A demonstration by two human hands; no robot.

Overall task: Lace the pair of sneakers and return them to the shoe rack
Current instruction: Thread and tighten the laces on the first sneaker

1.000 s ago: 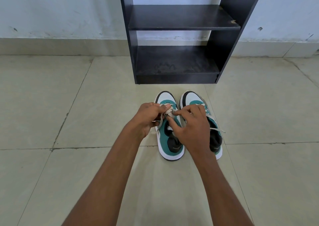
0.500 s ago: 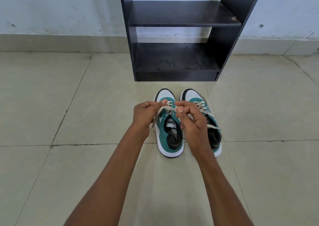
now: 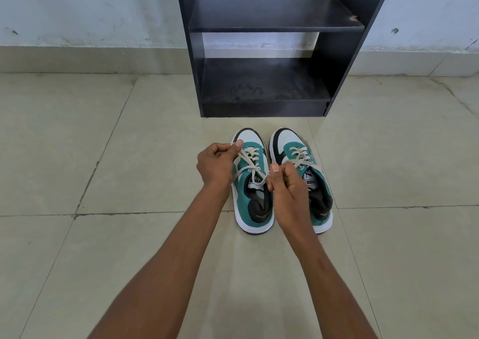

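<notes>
Two teal, white and black sneakers stand side by side on the floor, toes toward the rack: the left sneaker (image 3: pixel 252 198) and the right sneaker (image 3: pixel 305 157). A cream lace (image 3: pixel 252 169) crosses the left sneaker's eyelets. My left hand (image 3: pixel 216 163) pinches one lace end at the shoe's left side. My right hand (image 3: pixel 287 185) pinches the other end over the gap between the shoes and hides part of the right sneaker. The right sneaker's own lace is threaded. The black shoe rack (image 3: pixel 267 12) stands just beyond the toes, both shelves bare.
Beige tiled floor (image 3: pixel 103 157) spreads to both sides of the shoes. A pale wall with a low skirting (image 3: pixel 77 58) runs behind the rack. My two forearms reach in from the bottom edge.
My hands were together over the left sneaker's tongue. They have drawn apart, left hand to the left, right hand to the right and nearer me, with the lace ends stretched out between them.
</notes>
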